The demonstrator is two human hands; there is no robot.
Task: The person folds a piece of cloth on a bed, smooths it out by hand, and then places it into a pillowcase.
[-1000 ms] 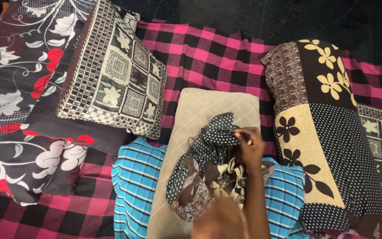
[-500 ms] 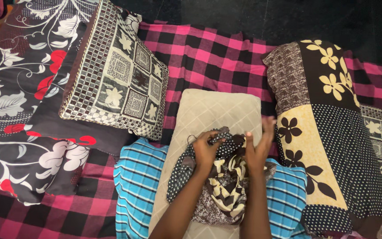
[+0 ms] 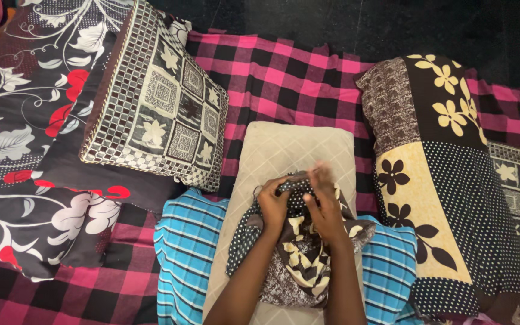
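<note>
The patchwork cover (image 3: 299, 253) lies bunched on the beige pillow (image 3: 293, 150), which rests lengthwise across a blue striped pillow (image 3: 185, 247) on the pink-and-black checked bed sheet (image 3: 290, 72). We have both hands at the cover's far edge. Our left hand (image 3: 274, 204) is closed, its fingers pinching the dotted hem. Our right hand (image 3: 323, 201) is blurred, laid over the same edge, and we cannot tell whether its fingers grip the cloth or only press on it.

To do this well, we judge that each hand should take one side of the opening, so the mouth spreads wide instead of staying crumpled. Then we find the pillow's near corners and seat them squarely in the cover before drawing the cloth along. Pulling evenly on both sides keeps the seams straight; tugging one side would likely twist the cover.

A finished pillow (image 3: 446, 180) in the same patchwork lies just to the right, a chequered cushion (image 3: 157, 96) to the upper left, and a black floral quilt (image 3: 25, 138) at far left.
</note>
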